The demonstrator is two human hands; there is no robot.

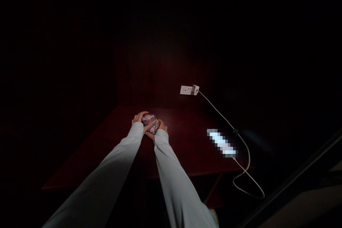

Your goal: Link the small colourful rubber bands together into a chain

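Observation:
A small round, clear container with colourful contents is held between both my hands over the dark red table. My left hand curves around its left side, with the thumb across its front. From the right, my right hand wraps its side, thumb low near the front. What exactly is inside the container is too dim and small to make out. Light long sleeves cover both my arms.
A white wall socket holds a plugged-in charger. Its white cable loops past the table's right edge to a lit, pixelated phone-like device on the table's right. Surroundings are very dark.

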